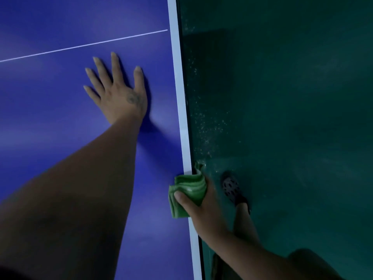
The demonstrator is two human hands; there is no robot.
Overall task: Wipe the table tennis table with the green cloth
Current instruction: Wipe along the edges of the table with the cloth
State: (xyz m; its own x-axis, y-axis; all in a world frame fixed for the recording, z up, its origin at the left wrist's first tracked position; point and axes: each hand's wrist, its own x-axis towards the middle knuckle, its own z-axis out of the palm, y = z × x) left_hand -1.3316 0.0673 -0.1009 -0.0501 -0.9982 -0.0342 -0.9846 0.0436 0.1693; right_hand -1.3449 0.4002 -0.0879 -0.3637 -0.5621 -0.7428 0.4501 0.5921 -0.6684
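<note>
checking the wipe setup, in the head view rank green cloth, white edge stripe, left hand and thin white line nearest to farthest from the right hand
1. green cloth: in the right hand's grip.
2. white edge stripe: right under the cloth, along the table's side.
3. left hand: flat on the table, further in.
4. thin white line: beyond the left hand.

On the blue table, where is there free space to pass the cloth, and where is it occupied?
The table is bare beyond the thin white line, and in the strip between the left hand and the white edge band. The left hand and its forearm occupy the middle. The right hand grips the green cloth at the edge.
</note>
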